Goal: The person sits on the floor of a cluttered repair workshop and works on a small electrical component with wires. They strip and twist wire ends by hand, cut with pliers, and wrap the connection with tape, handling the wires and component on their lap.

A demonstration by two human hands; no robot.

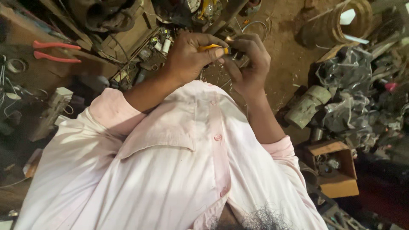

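Both hands meet above the pale pink shirt [170,162], in the upper middle of the head view. The left hand [187,57] has its grip closed on a yellow-handled tool [211,47], with the thumb lying along the handle and the fingers curled over it. The right hand [249,64] is curled tight against the tool's dark front end; its grip is closed too, pinching a small dark part [235,53] that is too hidden by the fingers to identify. The tool and the part sit right between the two hands, touching both, held up off the dirt floor [285,51].

Clutter rings the hands. To the left, red-handled pliers [55,51] lie on a dark bench [38,76], well apart from the hands. Just beyond the left hand is a tangle of wires and small parts [149,51]. To the right, a grey cylindrical piece [306,106] lies near the right forearm, with crumpled plastic and scrap metal [353,93] heaped behind it. An open cardboard box [336,170] with small metal bits stands lower right. A round wire-wound ring [341,23] stands at the top right. The shirt and forearms hide whatever lies directly under the hands.
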